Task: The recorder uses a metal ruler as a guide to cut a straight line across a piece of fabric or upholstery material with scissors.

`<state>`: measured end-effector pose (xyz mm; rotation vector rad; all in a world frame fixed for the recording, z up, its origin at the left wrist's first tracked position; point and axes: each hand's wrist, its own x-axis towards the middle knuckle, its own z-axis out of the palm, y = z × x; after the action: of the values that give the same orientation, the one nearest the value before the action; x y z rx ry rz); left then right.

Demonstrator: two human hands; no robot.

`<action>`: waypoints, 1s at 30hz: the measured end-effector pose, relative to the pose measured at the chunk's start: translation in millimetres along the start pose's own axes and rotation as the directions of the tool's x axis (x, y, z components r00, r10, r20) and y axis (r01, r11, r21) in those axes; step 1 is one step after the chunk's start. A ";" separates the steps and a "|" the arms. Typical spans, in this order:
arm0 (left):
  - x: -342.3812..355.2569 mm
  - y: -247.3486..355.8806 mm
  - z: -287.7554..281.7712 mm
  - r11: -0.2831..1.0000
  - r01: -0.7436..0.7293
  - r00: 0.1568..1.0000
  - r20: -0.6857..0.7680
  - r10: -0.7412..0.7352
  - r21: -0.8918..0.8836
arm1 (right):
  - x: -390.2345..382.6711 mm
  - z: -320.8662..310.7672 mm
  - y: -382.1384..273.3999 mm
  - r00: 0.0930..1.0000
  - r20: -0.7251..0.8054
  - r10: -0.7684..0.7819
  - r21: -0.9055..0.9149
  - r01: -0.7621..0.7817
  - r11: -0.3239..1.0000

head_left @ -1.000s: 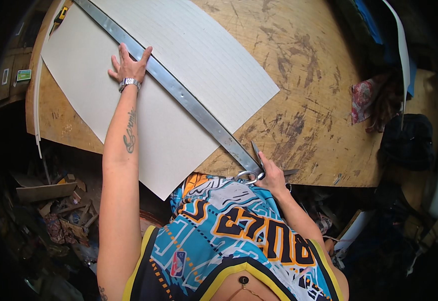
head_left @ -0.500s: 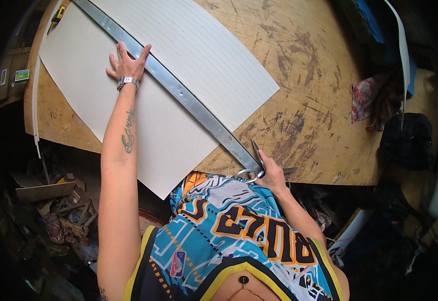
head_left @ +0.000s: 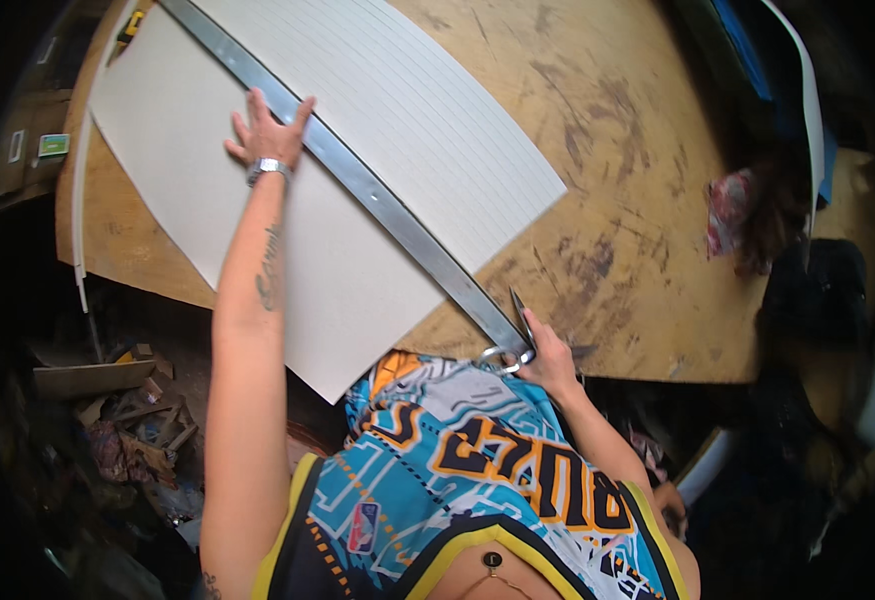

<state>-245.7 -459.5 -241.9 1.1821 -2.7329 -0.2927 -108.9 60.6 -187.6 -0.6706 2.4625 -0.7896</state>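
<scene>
A long metal straightedge (head_left: 375, 195) lies diagonally across a large off-white sheet (head_left: 342, 295) on the wooden table. Thin parallel lines run over the part of the sheet beyond it. My left hand (head_left: 271, 138), wearing a metal watch, presses on the straightedge with its fingers spread. By the near end of the bar, my right hand (head_left: 551, 362) is closed around a pair of scissors (head_left: 520, 308). One pointed blade sticks up past the fingers, and ring handles overlap the bar's end. My palm hides the scissors' middle.
The scuffed wooden tabletop (head_left: 647, 250) extends right and away, its near edge against my body. A yellow-and-black tool (head_left: 130, 27) lies at the far left. Red patterned cloth (head_left: 728, 212) and a black bag (head_left: 829, 290) are at right. Scrap pieces (head_left: 142, 400) litter the floor at left.
The whole view has shifted a little, so everything appears slightly farther right and lower. Both hands keep their places, the left on the straightedge and the right with the scissors at its near end.
</scene>
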 end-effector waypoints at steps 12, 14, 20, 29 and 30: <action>-14.1 4.0 -9.4 1.000 -0.028 0.998 0.052 0.028 -0.005 | -14.3 5.5 13.0 1.000 0.002 -0.017 -0.026 0.017 1.000; -12.9 2.1 -7.0 0.999 -0.044 0.998 0.036 0.044 -0.014 | -12.6 4.8 14.1 0.999 0.000 -0.033 -0.023 0.033 0.999; -10.9 10.0 -9.6 1.000 -0.006 0.993 0.116 0.005 0.010 | -10.9 1.0 8.9 0.999 -0.029 -0.042 -0.026 0.042 0.999; -5.4 -0.6 9.7 0.999 -0.045 0.999 0.016 0.044 0.012 | -9.6 1.9 6.8 0.999 -0.038 -0.005 -0.067 0.002 0.998; -3.9 0.2 4.1 0.997 -0.022 0.999 0.050 0.018 0.076 | -5.9 2.0 5.3 1.000 -0.028 -0.007 -0.050 0.006 0.999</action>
<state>-244.0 -456.0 -246.0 1.1803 -2.8200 -0.2198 -104.8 67.0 -190.8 -0.6903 2.5146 -0.7467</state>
